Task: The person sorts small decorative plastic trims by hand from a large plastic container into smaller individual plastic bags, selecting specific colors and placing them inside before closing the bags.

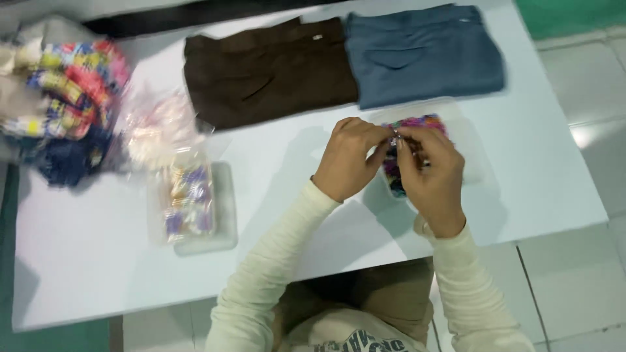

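Note:
My left hand (349, 158) and my right hand (430, 171) meet above the white table (98, 248), fingertips pinched together on a small metallic item (395, 135) too tiny to identify. Beneath them lies a clear plastic bag (466, 140) holding a multicoloured knitted piece (417, 122), partly hidden by my hands. Both sleeves are cream.
Folded brown trousers (267, 72) and folded blue trousers (424, 52) lie side by side at the table's far edge. A pile of colourful knitted pieces (65, 98) sits far left, with clear bags (160, 127) and a clear packet of coloured items (189, 202) nearby. Tiled floor lies right.

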